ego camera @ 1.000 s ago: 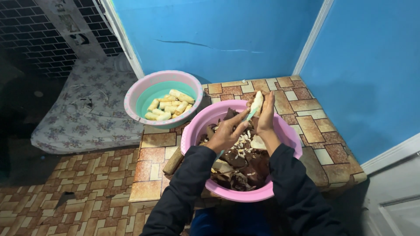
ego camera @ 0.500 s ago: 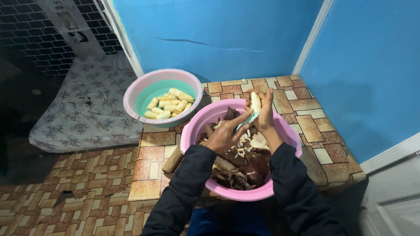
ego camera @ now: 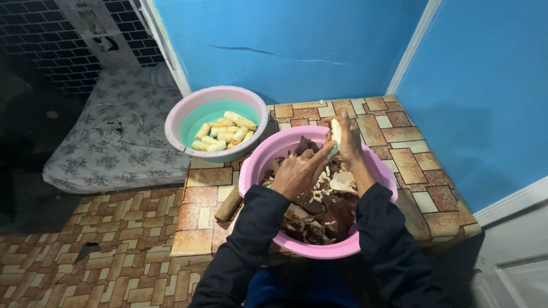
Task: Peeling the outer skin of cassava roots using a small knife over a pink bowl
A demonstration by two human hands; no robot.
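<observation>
Holding: your right hand [ego camera: 347, 140] grips one peeled pale root [ego camera: 336, 130] above the pink basin [ego camera: 257, 165].
Left hand [ego camera: 298, 174]: fingers touching that root, clenched on nothing.
Basins: two; teal basin [ego camera: 177, 122] holds about eight peeled pieces [ego camera: 224, 132].
Surface [ego camera: 408, 165]: one unpeeled root [ego camera: 228, 204].

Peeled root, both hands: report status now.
Right hand grips pale peeled root. Left hand touches it. Over pink basin of peelings. Nothing obstructing.

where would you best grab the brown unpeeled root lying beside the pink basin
Grip the brown root around its middle, coming from above on the left: it lies flat on the tiled platform, ends free, but the pink basin crowds its right side.
</observation>
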